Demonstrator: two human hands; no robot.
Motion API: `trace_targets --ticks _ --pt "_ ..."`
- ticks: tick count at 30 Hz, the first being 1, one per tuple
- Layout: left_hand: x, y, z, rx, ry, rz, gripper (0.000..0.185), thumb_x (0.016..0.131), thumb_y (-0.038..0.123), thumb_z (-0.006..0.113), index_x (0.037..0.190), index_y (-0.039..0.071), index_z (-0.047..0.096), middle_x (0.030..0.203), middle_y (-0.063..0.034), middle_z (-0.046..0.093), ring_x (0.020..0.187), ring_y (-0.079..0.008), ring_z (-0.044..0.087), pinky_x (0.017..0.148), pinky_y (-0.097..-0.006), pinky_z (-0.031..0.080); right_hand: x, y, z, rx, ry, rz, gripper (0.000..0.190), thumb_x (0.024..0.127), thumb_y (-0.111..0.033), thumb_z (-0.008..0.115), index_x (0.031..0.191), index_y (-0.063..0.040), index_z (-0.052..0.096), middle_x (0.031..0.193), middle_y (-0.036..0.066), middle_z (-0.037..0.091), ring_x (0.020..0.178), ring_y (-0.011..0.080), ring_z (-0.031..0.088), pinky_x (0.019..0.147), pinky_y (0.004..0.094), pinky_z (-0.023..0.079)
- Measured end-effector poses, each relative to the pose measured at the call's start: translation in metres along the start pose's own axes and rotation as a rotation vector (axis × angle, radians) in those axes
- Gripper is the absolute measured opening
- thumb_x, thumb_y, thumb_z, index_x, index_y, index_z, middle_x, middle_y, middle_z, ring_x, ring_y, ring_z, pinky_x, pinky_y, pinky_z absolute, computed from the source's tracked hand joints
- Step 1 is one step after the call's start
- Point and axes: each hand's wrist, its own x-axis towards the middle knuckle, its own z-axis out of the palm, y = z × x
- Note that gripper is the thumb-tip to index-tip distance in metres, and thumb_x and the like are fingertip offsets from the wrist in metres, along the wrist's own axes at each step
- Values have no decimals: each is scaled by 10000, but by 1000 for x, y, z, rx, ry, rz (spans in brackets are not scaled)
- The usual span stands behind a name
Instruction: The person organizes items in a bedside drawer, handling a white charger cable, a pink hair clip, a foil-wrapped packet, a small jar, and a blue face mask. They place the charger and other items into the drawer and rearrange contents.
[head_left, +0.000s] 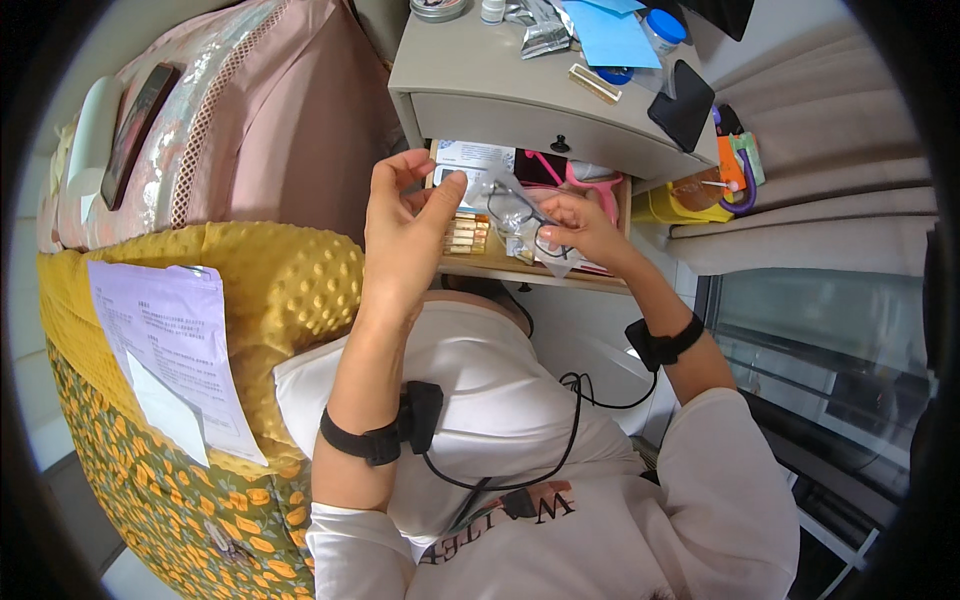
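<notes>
Between the fingers of my right hand (581, 225) is a clear plastic bag (506, 214) with dark-framed eyeglasses (525, 210) inside, held over an open drawer (536, 279). My left hand (412, 225) is raised at the drawer's left side, fingers apart and curled, with nothing seen in it. Below the bag, several small glass vials (469, 234) lie in a row in the drawer. A printed paper (474, 152) and a pink-rimmed item (596, 180) lie further back. The bag and my hands hide part of the contents.
On the nightstand top (480, 60) lie a black phone (681, 105), blue paper (611, 34) and a blue-lidded jar (664, 30). The bed at left holds a lilac printed pouch (172, 337) and another phone (139, 135). A black cable (574, 442) links my two armbands.
</notes>
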Motion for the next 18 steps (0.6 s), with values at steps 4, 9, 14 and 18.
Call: trace_targets --ticks 4,9,14,18 --pt "0 2 -1 -16 5 13 456 857 263 654 1201 13 490 1162 -91 537 986 -145 557 795 -268 416 22 53 -3 -531 40 -96 358 758 -189 716 1035 14 615 981 185 653 918 292 632 816 361 480" --pt "2 4 -5 -33 -20 0 454 843 211 671 1192 -9 482 1180 -122 507 942 -141 524 804 -281 441 56 80 29 -726 -54 -74 383 775 -207 673 1109 -25 623 1043 202 640 995 344 606 872 406 465" --pt "4 3 -5 3 -38 44 431 863 240 655 1188 2 502 1148 -96 543 927 -124 552 795 -261 417 64 79 59 -1064 -40 -54 315 801 -232 618 1067 -68 660 1030 149 588 1040 342 557 910 451 423" --pt "9 -2 -4 -68 -52 64 420 832 177 677 1149 -29 494 1158 -124 514 886 -132 514 702 -263 473 64 78 64 -1286 -52 -136 282 821 -239 614 1080 -142 671 1088 149 580 1017 314 582 914 469 388"
